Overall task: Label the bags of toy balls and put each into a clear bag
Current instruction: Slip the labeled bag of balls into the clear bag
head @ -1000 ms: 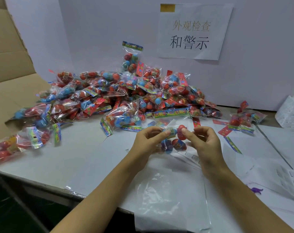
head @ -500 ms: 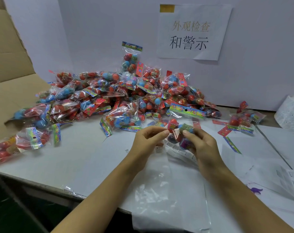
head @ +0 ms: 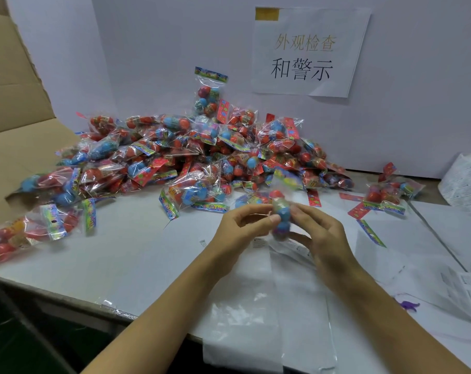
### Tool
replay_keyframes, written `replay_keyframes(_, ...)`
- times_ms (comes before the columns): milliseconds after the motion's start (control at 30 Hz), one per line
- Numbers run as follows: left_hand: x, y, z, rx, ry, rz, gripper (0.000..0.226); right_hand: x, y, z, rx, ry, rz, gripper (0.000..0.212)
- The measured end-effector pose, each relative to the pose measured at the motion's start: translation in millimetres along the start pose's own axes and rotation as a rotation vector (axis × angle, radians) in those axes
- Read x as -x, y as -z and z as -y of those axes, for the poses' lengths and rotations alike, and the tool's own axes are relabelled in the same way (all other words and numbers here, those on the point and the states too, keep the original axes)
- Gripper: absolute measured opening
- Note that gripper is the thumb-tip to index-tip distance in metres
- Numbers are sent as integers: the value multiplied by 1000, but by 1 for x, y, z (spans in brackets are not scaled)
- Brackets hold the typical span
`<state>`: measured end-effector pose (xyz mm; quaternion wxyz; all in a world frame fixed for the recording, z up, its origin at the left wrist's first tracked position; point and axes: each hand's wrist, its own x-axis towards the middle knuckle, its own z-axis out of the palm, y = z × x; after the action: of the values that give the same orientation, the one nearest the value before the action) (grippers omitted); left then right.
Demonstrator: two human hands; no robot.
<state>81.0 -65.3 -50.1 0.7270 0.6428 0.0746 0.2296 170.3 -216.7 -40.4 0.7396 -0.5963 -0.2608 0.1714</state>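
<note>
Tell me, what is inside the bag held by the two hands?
The bag of toy balls, held between left hand and right hand, shows red and blue balls. Motion blur and fingers hide the exact count.

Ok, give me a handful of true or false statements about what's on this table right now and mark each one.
1. Both hands hold one bag of toy balls between them. True: the left hand and right hand pinch it from either side.
2. The held bag lies flat on the table. False: it is upright, lifted above the white table.
3. A big pile of ball bags sits behind the hands. True.
4. The paper sign lies on the table. False: it is stuck on the white back wall.
5. A clear bag lies near the table's front edge, below the hands. True.
6. The cardboard box is at the right. False: it is at the left.
</note>
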Motion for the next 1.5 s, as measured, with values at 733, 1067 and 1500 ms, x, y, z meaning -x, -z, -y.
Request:
replay_keyframes(733, 3, -1, -9, 236, 57, 43, 38, 2, 3, 10, 348, -129, 147, 51)
replay_keyframes(1067, 7, 4, -10, 35, 85, 232, 43, -1, 7, 11, 246, -77, 137, 36)
replay_keyframes(1500, 8, 7, -11, -11, 17, 262, 48, -2, 13, 12, 254, -109, 245, 45)
